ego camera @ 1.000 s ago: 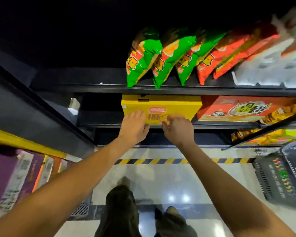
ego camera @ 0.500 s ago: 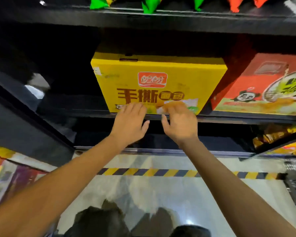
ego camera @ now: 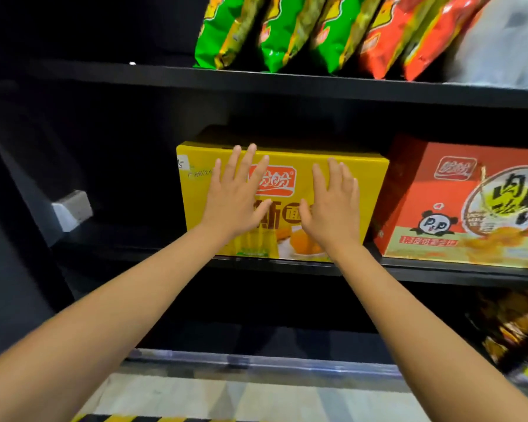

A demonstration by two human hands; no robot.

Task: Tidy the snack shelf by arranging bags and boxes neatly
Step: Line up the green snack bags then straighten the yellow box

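A yellow snack box [ego camera: 369, 190] stands on the black middle shelf [ego camera: 439, 274], its printed front facing me. My left hand [ego camera: 235, 196] lies flat on the left half of that front, fingers straight and spread. My right hand [ego camera: 329, 202] presses flat on the right half, fingers pointing up. Both palms cover part of the print. An orange-red box with a panda [ego camera: 457, 205] stands just to the right of the yellow one, a narrow gap between them.
Green bags [ego camera: 275, 28] and orange-red bags [ego camera: 409, 35] stand in a row on the upper shelf [ego camera: 165, 76]. Dark gold bags [ego camera: 512, 327] lie on the lower right shelf. Left of the yellow box the shelf is dark, with a grey bracket [ego camera: 72, 210].
Both hands have slid up from the box's lower edge to the middle of its front and opened flat. The view has come closer and tilted upward.
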